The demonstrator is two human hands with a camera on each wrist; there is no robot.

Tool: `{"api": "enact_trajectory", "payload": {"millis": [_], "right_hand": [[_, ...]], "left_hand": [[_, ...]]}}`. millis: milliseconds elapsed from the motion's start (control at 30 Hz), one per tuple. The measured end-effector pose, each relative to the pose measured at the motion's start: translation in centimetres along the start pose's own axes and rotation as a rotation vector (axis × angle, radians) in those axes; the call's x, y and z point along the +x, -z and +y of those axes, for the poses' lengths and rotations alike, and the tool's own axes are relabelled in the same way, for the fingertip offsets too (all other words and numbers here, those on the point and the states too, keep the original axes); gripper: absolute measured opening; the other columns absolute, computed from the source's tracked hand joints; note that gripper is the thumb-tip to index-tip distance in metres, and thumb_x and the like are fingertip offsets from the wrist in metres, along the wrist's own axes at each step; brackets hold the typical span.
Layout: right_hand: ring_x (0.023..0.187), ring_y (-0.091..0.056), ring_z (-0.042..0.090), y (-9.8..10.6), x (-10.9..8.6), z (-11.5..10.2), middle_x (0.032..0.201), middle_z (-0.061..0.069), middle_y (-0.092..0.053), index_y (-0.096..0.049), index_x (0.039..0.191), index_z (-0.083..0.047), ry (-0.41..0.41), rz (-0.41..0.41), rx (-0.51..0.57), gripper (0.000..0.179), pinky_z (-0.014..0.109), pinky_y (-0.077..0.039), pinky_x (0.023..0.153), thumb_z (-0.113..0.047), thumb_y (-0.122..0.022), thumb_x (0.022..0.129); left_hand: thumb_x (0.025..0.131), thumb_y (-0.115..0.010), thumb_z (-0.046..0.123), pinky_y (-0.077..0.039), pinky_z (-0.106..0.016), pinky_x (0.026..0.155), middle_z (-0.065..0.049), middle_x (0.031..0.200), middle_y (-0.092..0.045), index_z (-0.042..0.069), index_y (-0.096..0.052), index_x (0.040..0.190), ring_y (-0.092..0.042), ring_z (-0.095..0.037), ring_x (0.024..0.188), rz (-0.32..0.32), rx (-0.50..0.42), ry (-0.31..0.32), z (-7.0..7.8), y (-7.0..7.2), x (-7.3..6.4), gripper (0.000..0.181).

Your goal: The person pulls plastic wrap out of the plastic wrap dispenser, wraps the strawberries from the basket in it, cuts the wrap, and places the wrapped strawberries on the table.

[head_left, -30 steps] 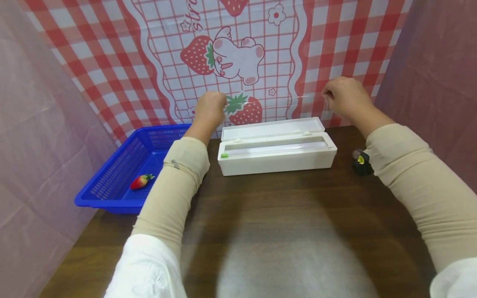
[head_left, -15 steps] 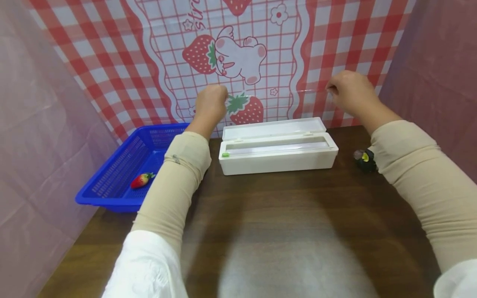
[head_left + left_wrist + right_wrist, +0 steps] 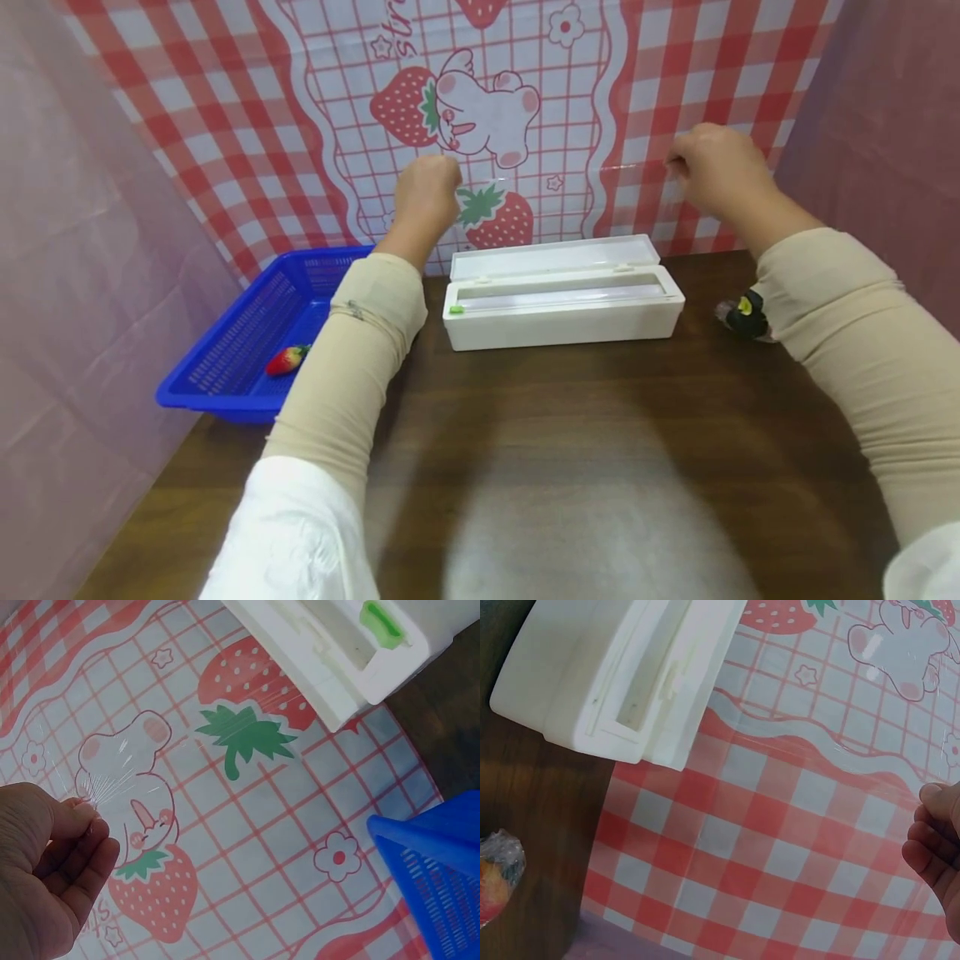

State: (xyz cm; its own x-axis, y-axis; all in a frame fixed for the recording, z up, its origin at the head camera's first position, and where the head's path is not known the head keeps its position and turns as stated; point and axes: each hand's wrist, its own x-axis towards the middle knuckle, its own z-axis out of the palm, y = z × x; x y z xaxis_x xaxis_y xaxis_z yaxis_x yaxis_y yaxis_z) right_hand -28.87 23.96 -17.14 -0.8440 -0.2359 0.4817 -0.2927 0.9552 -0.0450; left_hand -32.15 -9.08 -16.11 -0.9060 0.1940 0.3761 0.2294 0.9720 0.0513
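Upper frame: we see clear, creased film [image 3: 111, 784] stretched between left hand [image 3: 427, 192] and right hand [image 3: 720, 171], both pinching it. Long, smooth white box [image 3: 562, 323] at centre. Hands higher than a second ago.

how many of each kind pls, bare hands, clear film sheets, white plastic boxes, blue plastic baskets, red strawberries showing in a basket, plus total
Bare hands: 2, left hand and right hand
Clear plastic film sheet, pinched between fingers: 1
Long white plastic box, lid open: 1
Blue rectangular plastic basket: 1
Red-and-yellow strawberry visible inside: 1
Total: 6
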Motion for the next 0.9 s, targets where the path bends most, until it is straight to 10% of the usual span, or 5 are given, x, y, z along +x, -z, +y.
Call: {"api": "enact_trajectory", "payload": {"millis": [900], "right_hand": [[0.099,-0.053,0.049,1.6,0.5,-0.4,0.102,0.031,-0.057,-0.061,0.106,0.013,0.041,0.136,-0.038,0.018,0.060,-0.046,0.090,0.004,-0.053,0.093]], "left_hand": [[0.083,-0.061,-0.004,-0.053,-0.033,0.087,-0.005,0.120,-0.068,0.013,-0.068,0.120,-0.064,-0.023,0.103,0.114,0.021,0.085,0.9,1.8,0.3,0.041]]}}
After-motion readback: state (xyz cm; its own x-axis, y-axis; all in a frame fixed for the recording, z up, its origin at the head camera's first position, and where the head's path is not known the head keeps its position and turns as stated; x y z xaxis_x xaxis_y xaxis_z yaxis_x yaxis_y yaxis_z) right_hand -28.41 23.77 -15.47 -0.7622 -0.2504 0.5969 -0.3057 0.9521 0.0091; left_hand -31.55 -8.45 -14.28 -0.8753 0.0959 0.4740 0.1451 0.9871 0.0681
